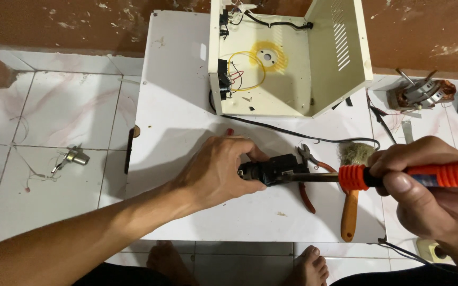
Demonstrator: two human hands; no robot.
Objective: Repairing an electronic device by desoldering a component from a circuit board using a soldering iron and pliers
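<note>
white laminate, scuffed and a little dusty, makes up the low board [186,106] that lies on a floor of pale tiles [54,122] veined with pink, and behind it runs a brown wall [80,21] with flaking paint. the left hand [216,172] is clamped around a small black electrical part [274,169] near the middle of the board, pinning it down. the right hand [430,185] grips an orange-handled soldering iron [398,176], its metal shaft reaching left so the tip meets the black part. just behind the part lie red-handled pliers [307,180] and a brush [352,190] with an orange handle. at the far end of the board stands an opened cream metal casing [292,53], wires loose inside, a black cable [292,132] trailing from it. off the board to the right sits a small motor [422,92]; to the left a little metal piece [74,157] rests on the tiles. two bare feet [308,265] show at the near edge.
</note>
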